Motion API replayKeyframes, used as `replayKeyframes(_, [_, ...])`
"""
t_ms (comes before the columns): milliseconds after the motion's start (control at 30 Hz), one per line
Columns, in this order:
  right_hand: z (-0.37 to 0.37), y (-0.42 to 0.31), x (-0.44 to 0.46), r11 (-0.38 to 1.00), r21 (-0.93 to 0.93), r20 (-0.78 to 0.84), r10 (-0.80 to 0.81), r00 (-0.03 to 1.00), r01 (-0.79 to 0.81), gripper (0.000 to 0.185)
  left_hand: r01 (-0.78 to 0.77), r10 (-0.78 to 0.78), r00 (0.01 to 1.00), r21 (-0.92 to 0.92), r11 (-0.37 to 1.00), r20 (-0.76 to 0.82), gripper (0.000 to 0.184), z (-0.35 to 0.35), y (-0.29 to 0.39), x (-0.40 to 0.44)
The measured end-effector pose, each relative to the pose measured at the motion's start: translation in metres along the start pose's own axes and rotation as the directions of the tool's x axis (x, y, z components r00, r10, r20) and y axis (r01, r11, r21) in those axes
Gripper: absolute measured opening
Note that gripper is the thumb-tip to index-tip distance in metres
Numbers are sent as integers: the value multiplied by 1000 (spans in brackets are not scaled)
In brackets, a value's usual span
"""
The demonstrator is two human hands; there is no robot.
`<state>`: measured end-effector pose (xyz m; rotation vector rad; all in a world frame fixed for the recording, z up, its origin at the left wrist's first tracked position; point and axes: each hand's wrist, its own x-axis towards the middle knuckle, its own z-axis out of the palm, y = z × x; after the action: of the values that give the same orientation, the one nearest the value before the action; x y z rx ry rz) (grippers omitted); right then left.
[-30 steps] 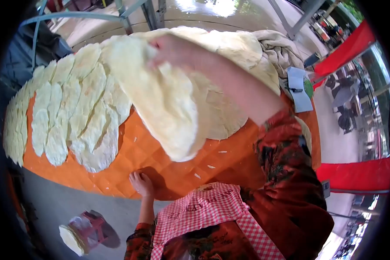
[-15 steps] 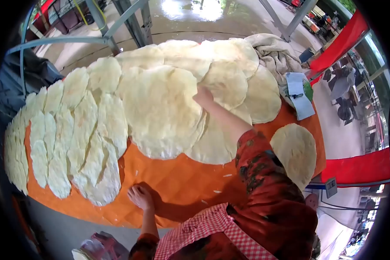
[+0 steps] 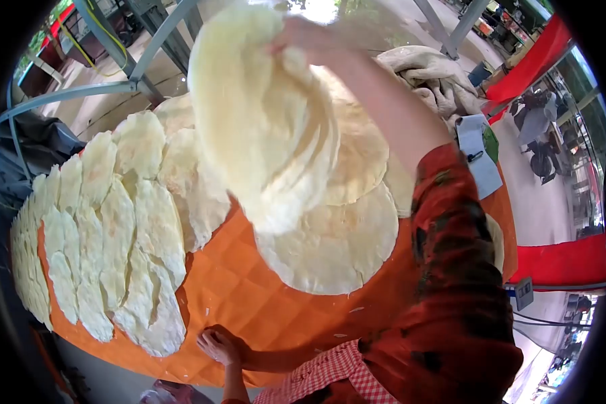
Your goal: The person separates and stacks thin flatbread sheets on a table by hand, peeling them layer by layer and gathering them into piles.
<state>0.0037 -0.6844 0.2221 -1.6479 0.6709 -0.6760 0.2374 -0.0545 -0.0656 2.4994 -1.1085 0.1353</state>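
Note:
Up in the air, my right hand (image 3: 303, 42) grips a stack of large, thin, pale flatbreads (image 3: 256, 121) by its upper right edge. The stack hangs down, tilted, with several layers fanning out at its right side. Below it, overlapping flatbreads (image 3: 337, 246) lie on the orange cloth (image 3: 229, 286). My left hand (image 3: 219, 347) rests on the cloth near the front edge, holding nothing, its fingers slightly bent and apart. To its left, rows of overlapping flatbreads (image 3: 118, 222) cover the cloth.
A crumpled beige cloth (image 3: 431, 74) sits at the back right, beside a paper with a pen (image 3: 477, 155). Another flatbread (image 3: 495, 242) shows partly behind my right sleeve. A metal frame (image 3: 67, 94) stands beyond the table at the left.
My right hand has lifted the stack of flatbreads off the table, up and away from me, uncovering orange cloth and flatbreads beneath. My left hand stays on the cloth. The view has shifted slightly.

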Motion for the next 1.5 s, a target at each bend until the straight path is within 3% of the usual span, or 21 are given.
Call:
replayKeyframes(67, [-23,-21,25,989,-3,-124,148,981,-149,19,2,-3,1000,12,1000,25,9,-3,10,1])
replayKeyframes(100, [-20,-37,22,965,-258,-29,-55,998,46,20,-2,1,999,39,999,33,9,-3,8,1])
replayKeyframes(167, [-6,-26,58,682,-677,80,-305,949,276,25,-18,16,999,70,997,31,8,1,6,2])
replayKeyframes(267, [46,-12,114,425,-889,39,-300,953,170,33,-23,22,1000,95,995,13,7,4,-2,0])
replayKeyframes(400, [29,-32,130,592,-778,-42,-383,923,210,36,-25,24,1000,70,997,20,7,2,-2,0])
replayKeyframes(467, [0,-20,193,571,-812,-157,-416,895,123,35,-35,35,999,56,998,12,7,1,3,1])
replayKeyframes(533, [-25,-9,143,902,-416,-298,-251,921,111,34,-44,45,999,65,997,-3,8,0,6,1])
replayKeyframes(600, [-27,12,65,987,-129,-377,-137,916,95,37,-37,36,999,65,997,22,8,-1,5,1])
replayKeyframes(633, [-32,47,44,986,72,-357,-113,927,148,39,-34,32,999,66,997,29,8,-1,5,2])
replayKeyframes(667, [-44,96,41,987,-146,-403,-117,908,62,42,-27,25,999,74,997,30,8,0,6,2])
replayKeyframes(733, [-27,182,13,982,-116,-692,26,721,-147,42,-22,19,999,95,995,32,8,0,4,2])
replayKeyframes(800, [-21,241,-11,860,-253,-710,146,689,-443,40,-30,28,999,74,997,27,8,2,1,0])
replayKeyframes(900, [-3,243,-38,762,8,-763,423,489,-647,40,-45,44,999,67,997,26,9,0,3,4])
replayKeyframes(1000, [-3,247,-46,872,391,-568,481,668,-295,38,-37,33,999,85,996,41,11,3,-1,-2])
replayKeyframes(1100, [-4,222,-36,840,45,-583,462,668,-541,35,-62,57,997,98,993,53,14,6,-9,-2])
replayKeyframes(1200, [-29,219,-32,922,334,-505,350,789,-195,32,-63,57,996,93,994,64,16,3,-2,1])
replayKeyframes(1267, [-57,179,-77,886,452,-419,313,852,-103,31,-8,-1,997,110,994,80,15,2,-1,0])
replayKeyframes(1333, [-89,164,-133,846,483,-374,433,820,-226,31,-33,24,996,110,993,82,13,1,-3,-1])
replayKeyframes(1400, [-105,200,-181,878,249,-567,474,674,-408,36,-42,33,997,119,992,71,11,2,-1,0])
replayKeyframes(1467, [-122,263,-226,892,34,-632,369,682,-451,37,-44,36,998,137,990,60,10,2,2,1])
replayKeyframes(1500, [-122,268,-232,843,44,-669,423,611,-535,36,-11,3,997,104,994,76,11,3,0,1])
